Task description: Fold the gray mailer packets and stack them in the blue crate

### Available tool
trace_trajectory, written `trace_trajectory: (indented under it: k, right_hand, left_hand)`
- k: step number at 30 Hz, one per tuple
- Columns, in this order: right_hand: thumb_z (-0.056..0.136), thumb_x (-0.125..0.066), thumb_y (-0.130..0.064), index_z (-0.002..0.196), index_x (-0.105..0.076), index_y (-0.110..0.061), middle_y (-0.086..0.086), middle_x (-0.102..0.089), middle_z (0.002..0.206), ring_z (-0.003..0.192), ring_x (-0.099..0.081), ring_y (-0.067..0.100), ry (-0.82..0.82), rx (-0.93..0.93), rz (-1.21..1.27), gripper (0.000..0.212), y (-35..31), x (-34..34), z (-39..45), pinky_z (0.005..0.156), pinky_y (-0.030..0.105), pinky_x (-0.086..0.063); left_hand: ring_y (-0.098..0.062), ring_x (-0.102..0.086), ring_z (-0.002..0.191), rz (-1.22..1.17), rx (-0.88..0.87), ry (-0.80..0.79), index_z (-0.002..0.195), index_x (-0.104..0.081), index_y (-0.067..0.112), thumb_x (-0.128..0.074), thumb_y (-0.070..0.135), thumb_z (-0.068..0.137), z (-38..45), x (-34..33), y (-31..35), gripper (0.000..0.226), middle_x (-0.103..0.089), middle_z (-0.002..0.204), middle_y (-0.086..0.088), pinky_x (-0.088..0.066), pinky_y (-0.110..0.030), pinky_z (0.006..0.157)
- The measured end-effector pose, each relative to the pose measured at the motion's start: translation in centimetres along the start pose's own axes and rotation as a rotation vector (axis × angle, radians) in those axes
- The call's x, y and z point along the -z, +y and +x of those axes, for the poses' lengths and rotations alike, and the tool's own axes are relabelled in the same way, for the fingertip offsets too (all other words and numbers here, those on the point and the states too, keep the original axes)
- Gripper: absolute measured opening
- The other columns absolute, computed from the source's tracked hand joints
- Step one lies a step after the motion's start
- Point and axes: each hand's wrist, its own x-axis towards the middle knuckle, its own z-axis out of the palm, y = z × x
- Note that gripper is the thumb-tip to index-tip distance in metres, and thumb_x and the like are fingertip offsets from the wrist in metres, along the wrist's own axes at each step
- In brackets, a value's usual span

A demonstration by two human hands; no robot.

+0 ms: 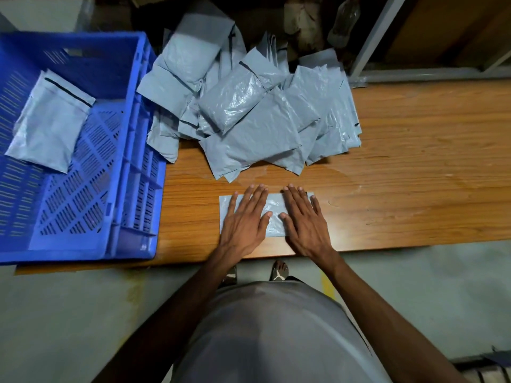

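Note:
A folded gray mailer packet (272, 207) lies flat near the front edge of the wooden table (414, 172). My left hand (244, 219) and my right hand (302, 219) both press on it, palms down and fingers straight, side by side. Behind them sits a loose pile of gray mailer packets (249, 106), several overlapping. The blue crate (132, 150) stands at the left end of the table. One folded gray packet (49, 123) lies inside the crate at its left side.
Bare wooden tabletop stretches to the right of the pile and my hands. A plastic bottle (344, 20) and a metal frame (378, 31) stand behind the table. The floor and my feet show below the table's front edge.

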Motion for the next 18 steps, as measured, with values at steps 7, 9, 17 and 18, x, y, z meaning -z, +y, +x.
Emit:
trace_trajectory:
  k: [7,9,17,18]
  right_hand:
    - [0.113,-0.028,-0.043,0.168,-0.016,-0.024,-0.005,-0.009,0.175,0.162,-0.002,0.013,-0.003,0.003,-0.029,0.060,0.66,-0.63,-0.11,0.131,0.043,-0.001]
    - [0.112,-0.028,-0.044,0.168,-0.015,-0.025,-0.006,-0.008,0.175,0.162,-0.001,0.013,-0.009,0.003,-0.030,0.060,0.66,-0.61,-0.04,0.131,0.043,-0.001]
    - [0.112,-0.030,-0.042,0.168,-0.013,-0.026,-0.007,-0.007,0.175,0.162,-0.003,0.013,-0.021,-0.004,-0.021,0.061,0.61,-0.33,0.20,0.132,0.044,-0.005]
    - [0.112,-0.030,-0.042,0.168,-0.013,-0.026,-0.007,-0.007,0.175,0.162,-0.003,0.013,-0.024,-0.004,-0.018,0.061,0.60,-0.28,0.22,0.132,0.044,-0.005]
  left_hand:
    - [-0.012,0.000,0.161,0.034,-0.012,-0.019,0.167,-0.009,0.020,-0.022,0.049,0.112,0.32,-1.02,0.24,0.064,-0.006,0.175,0.003,-0.009,-0.048,0.129]
    - [-0.012,0.000,0.161,0.036,-0.012,-0.009,0.167,-0.008,0.021,-0.025,0.049,0.112,0.33,-0.96,0.34,0.064,-0.005,0.175,0.003,-0.009,-0.049,0.129]
    - [-0.012,-0.004,0.160,0.029,-0.002,-0.017,0.167,-0.012,0.019,-0.029,0.048,0.111,0.66,-0.95,0.50,0.066,-0.007,0.175,0.003,-0.013,-0.049,0.128]
    - [-0.012,-0.004,0.160,0.024,0.000,-0.015,0.167,-0.012,0.019,-0.029,0.048,0.111,0.69,-0.91,0.52,0.066,-0.007,0.175,0.003,-0.013,-0.049,0.128]
